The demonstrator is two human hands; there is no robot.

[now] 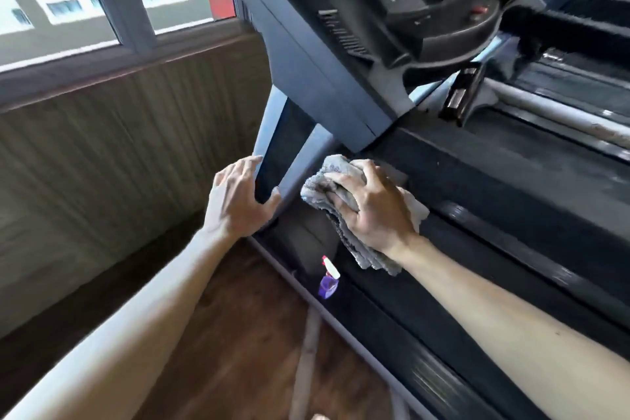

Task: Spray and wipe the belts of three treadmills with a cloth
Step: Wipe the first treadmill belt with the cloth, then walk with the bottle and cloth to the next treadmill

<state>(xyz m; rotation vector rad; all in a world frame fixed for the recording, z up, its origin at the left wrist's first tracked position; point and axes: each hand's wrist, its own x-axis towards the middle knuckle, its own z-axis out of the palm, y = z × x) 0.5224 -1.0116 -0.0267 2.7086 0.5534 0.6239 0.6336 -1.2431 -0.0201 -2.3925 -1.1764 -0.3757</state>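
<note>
Head view: the treadmill (341,85) fills the right of the frame, its belt (511,187) running dark between side rails, console overhead. A second treadmill lies beyond at top right. The left hand (235,201) grips the upright (269,153) at the deck's front corner, thumb on one face and fingers curled round the other; judged a brace while the person leans in. The right hand (371,204) presses the cloth (334,194) flat on the belt's front end, beside the upright. Fingers are spread and bent into the bunched grey fabric, which spills out ahead of the fingertips and behind the wrist. The bottle (329,280) stands on the near side rail, below the cloth, untouched and within reach for the next spray.
</note>
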